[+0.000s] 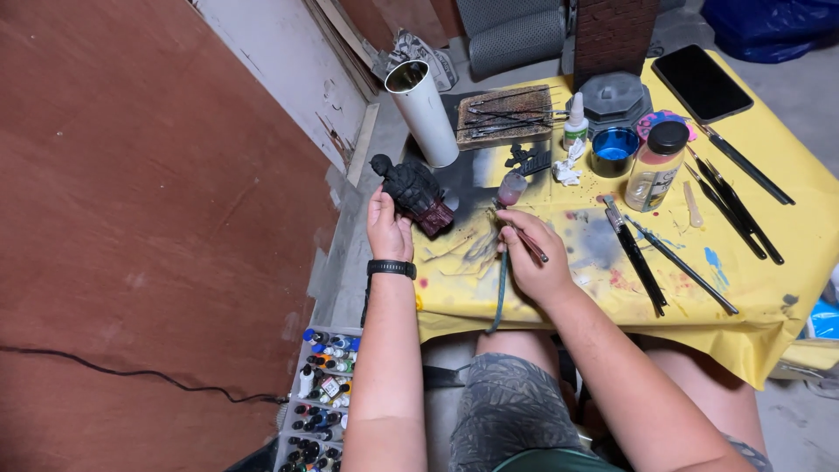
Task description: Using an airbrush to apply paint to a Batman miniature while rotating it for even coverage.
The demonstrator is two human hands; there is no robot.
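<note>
The left hand [387, 229] is closed around a dark figure [409, 188], a bust on a reddish base, and holds it tilted at the left edge of the tabletop [786, 262]. A black watch [391, 268] sits on this wrist. The right hand [533, 258] is closed on an airbrush [516, 218], with its small cup near the top and a greenish hose [501, 293] hanging down from it over the tabletop edge. The airbrush tip is near the figure, but not touching it.

The tabletop has a yellow cover with paint stains. Behind the figure stands a white tube [424, 114], tilted. Further back lies a block with thin tools [507, 115] on it. To the right of the hands are a blue cup [613, 150], a jar with black lid [657, 166], several brushes [690, 253] and a phone [702, 83]. On the floor by the left arm is a tray of small paint bottles [319, 398]
</note>
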